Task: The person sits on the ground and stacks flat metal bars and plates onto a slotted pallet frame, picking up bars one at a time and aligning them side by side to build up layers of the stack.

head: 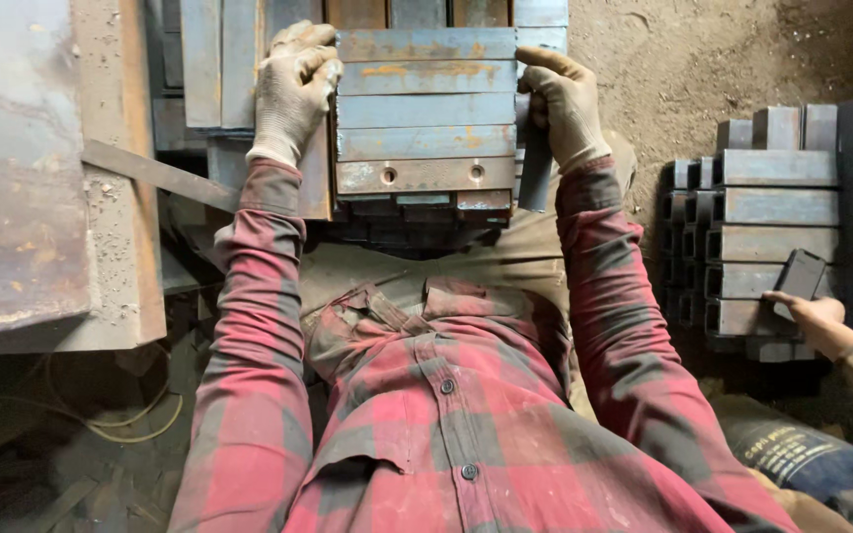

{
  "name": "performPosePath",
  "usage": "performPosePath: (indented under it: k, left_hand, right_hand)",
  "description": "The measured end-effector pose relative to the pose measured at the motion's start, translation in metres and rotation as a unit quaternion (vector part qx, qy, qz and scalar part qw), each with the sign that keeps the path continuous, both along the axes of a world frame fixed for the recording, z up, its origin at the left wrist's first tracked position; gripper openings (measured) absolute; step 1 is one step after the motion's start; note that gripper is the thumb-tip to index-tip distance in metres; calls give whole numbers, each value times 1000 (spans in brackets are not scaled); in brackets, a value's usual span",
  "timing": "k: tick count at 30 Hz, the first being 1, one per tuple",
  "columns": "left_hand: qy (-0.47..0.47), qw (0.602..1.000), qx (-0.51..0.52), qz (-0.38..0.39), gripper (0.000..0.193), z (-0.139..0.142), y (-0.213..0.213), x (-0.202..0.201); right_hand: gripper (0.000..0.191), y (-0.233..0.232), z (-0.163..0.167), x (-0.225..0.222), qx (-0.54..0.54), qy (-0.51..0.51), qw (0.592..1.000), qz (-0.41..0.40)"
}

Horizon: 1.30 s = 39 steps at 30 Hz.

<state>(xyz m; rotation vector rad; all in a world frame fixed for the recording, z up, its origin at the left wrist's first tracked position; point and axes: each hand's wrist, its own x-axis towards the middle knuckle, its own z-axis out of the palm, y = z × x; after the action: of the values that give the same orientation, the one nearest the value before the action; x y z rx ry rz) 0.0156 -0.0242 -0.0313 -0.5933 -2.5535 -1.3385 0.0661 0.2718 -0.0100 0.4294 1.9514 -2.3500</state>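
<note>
The bench (12, 197), a big rusty slab, is filling the 9 o'clock side, with a flat bar (155, 175) lying slantwise off its edge toward the middle. At 3 o'clock a second stack (777, 207) of square steel tubes is sitting on the dirt floor (703, 59), well apart from the main work.

The stack (425, 109) of flat steel bars is sitting at 12 o'clock, just beyond the person's lap, on more stacked steel; the nearest bar is showing two drilled holes. It is looking heavy, rigid and sharp-edged, with rust patches giving a rough, non-slippery surface, so the short ends seem the sound places to grasp, which is where both hands are.

The left hand (291, 94), gloved, is wrapping closed over the stack's left end at 11 o'clock. The right hand (565, 104), also gloved, is clamping the right end at 1 o'clock, thumb on top, fingers also pressing a loose dark bar (535, 168) hanging down beside the stack.

At 4 o'clock another person's hand (807, 311) is holding a small dark plate (800, 276) against the second stack. A cable (130, 424) is looping on the floor at 8 o'clock. The bench edge and flat bar are crowding the left side.
</note>
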Motion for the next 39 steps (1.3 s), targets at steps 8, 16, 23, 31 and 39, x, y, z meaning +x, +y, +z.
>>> performPosePath:
  k: [8,16,23,31,39]
  left_hand:
    - [41,999,2,17,13,-3,-1,-5]
    - [130,989,-25,63,11,-7,-3,1]
    - [105,803,-442,386,52,10,-24,-3]
    - [127,892,-294,318,21,4,-51,-16]
    - [-91,985,107,102,11,13,-76,-22]
  right_hand:
    - [34,2,-6,-3,42,-20,999,-3]
    - [31,0,-23,-1,27,14,1000,-6]
    - [24,12,-27,11,-16,23,997,-68]
    - [27,36,-45,108,-26,55,994,-87]
    - [26,62,-68,150,-33,-71,982,-172]
